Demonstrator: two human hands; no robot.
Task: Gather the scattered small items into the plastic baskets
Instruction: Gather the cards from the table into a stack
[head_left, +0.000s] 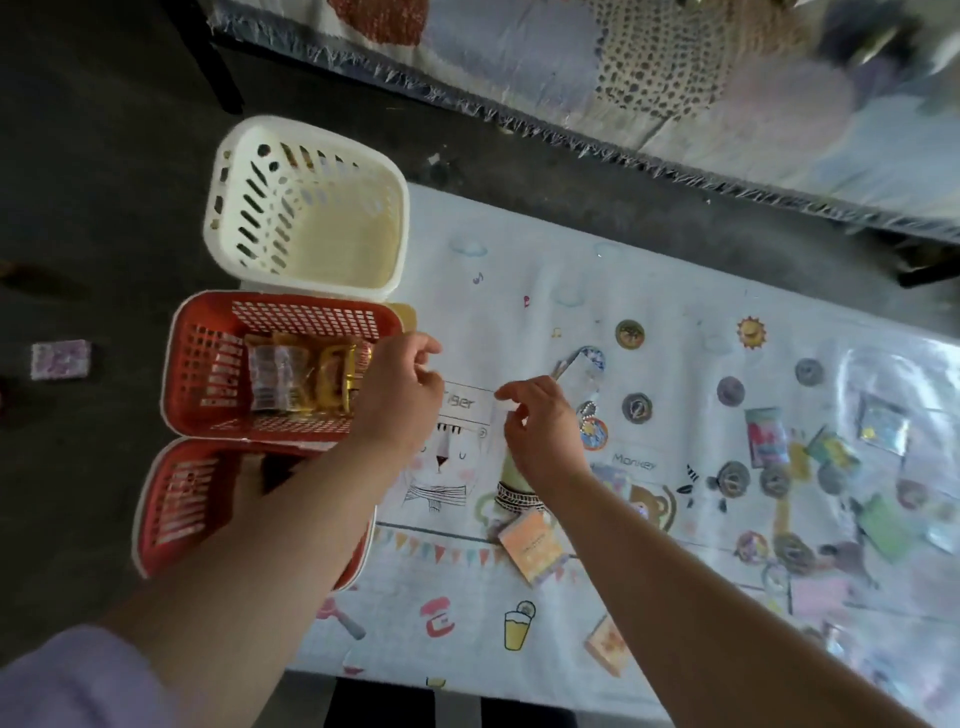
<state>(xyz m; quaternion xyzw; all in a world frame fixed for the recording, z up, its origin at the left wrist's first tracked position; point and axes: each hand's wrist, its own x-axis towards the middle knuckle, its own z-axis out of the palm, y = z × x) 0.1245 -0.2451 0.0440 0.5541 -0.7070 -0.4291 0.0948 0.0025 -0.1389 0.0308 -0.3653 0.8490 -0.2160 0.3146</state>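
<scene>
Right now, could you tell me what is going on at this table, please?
A person is sorting small items into baskets. Their right hand pinches a clear packet over the table; the left hand hovers, fingers curled, beside the middle red basket, which holds packets. The white basket looks empty; many badges lie scattered.

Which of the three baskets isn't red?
The white basket, the farthest one in the row. The middle basket and the near basket are both red.
</scene>
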